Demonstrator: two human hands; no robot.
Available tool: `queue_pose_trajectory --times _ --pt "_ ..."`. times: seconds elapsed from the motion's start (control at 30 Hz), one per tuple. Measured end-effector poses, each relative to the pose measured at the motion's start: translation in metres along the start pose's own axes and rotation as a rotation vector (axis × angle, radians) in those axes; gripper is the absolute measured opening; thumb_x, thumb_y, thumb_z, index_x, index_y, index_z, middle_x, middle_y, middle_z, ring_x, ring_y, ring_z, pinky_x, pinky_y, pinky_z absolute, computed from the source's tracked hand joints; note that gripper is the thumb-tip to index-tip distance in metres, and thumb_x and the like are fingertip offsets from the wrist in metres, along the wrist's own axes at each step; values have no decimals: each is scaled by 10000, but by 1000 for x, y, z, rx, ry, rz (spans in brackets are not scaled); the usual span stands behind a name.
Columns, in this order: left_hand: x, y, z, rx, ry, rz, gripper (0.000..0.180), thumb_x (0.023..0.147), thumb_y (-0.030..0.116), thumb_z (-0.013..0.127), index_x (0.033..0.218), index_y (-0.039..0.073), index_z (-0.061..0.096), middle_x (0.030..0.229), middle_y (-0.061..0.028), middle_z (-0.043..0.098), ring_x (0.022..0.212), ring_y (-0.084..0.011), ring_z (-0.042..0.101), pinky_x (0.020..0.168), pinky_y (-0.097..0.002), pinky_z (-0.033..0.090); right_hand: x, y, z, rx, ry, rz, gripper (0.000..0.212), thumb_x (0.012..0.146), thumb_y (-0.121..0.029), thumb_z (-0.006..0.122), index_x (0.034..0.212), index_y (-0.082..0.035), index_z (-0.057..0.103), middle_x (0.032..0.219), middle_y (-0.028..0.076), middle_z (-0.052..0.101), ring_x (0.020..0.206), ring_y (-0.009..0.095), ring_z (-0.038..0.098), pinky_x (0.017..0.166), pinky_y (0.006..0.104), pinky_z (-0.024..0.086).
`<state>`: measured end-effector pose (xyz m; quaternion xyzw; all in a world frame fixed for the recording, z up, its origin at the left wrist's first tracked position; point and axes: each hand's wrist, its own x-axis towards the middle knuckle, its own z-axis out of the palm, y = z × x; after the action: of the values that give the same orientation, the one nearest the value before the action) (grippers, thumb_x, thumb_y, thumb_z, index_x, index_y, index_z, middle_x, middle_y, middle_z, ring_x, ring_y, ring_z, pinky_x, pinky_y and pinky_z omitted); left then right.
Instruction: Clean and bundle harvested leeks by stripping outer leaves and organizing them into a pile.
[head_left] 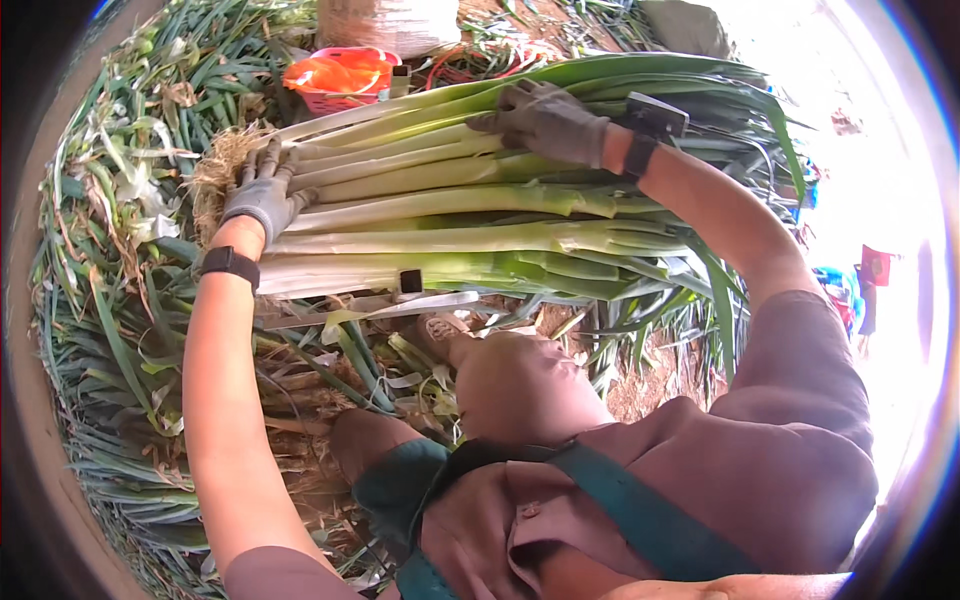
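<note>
I look down from the wearer's head through one wide fisheye, past their torso to the leeks close below, the scene curving toward its dark rim.

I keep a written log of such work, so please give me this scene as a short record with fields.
Main things: leeks, side by side in a wide layer
Direction: roots at picture left, green leaves toward right
Left grip: grey-gloved, fingers spread over the leeks near the roots
Right grip: grey-gloved, lying over the greener part; how firmly, I cannot tell
Beyond the leeks: pink basket with orange material inside
Left: heap of loose greens
</note>
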<state>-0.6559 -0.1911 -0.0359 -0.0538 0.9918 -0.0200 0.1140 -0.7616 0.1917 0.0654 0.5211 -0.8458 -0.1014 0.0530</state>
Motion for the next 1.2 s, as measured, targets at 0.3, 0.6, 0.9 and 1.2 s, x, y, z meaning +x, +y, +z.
queue_pose_trajectory --times 0.3,0.6,0.9,1.2 --pt "-1 38 40 -76 226 -148 758 950 703 367 1588 346 168 1667 -47 148 1520 -349 161 1145 -688 144 -12 -10 -17 139 24 36 651 836 -393 737 1431 -241 522 1389 98 525 1321 301 452 1113 449 350" --pt "13 31 62 -134 353 -83 700 971 676 357 1575 343 235 1656 -29 201 1515 -338 181 1134 -679 185 -229 -62 -66 -467 -158 349 1073 707 -561 788 1561 -156 280 1608 176 250 1491 340 243 1212 523 194" --pt "43 -8 102 -97 557 73 668 985 640 360 1569 328 269 1639 -53 251 1475 -396 257 1142 -583 257 -290 26 -16 -383 61 594 978 838 -482 688 1564 -56 191 1614 219 196 1483 377 225 1207 527 195" --pt "12 -4 68 94 587 103 647 994 536 446 1517 162 375 1571 -155 352 1417 -386 356 1143 -468 322 -301 -2 -21 172 308 590 834 822 -192 746 1519 -27 319 1556 224 340 1470 364 276 1196 425 247"
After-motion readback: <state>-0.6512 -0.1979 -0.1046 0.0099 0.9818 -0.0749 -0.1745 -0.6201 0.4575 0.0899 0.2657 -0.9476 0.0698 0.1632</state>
